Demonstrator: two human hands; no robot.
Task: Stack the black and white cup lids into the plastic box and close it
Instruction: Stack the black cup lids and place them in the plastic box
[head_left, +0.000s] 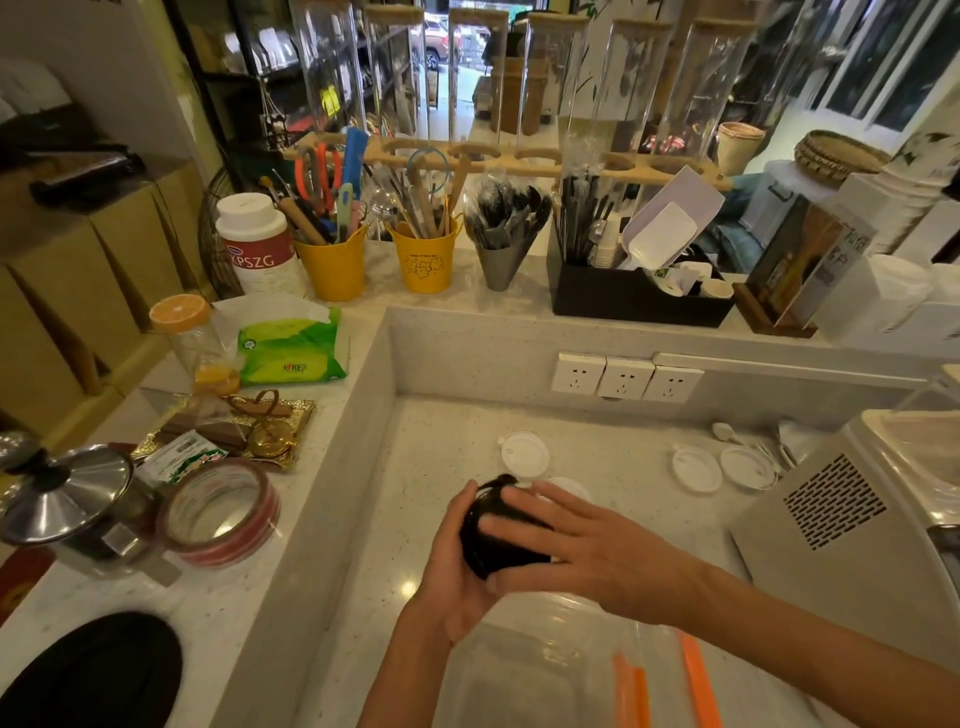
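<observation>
A stack of black cup lids (496, 551) is held above the far rim of the clear plastic box (530, 665), which stands at the near edge of the lower counter. My left hand (457, 577) cups the stack from the left and below, fingers curled around it. My right hand (587, 545) lies over the stack with straight fingers pressing its top. White lids lie on the counter: one (524, 453) just beyond the hands, two more (696, 468) (747, 466) to the right. Orange clips (696, 680) mark the box's lid at its right side.
A grey machine (852, 525) stands at the right. The raised ledge on the left carries a tape roll (221, 517), a steel pot (72, 499) and a gold tray (244, 426). Wall sockets (623, 378) sit on the back wall, utensil buckets above.
</observation>
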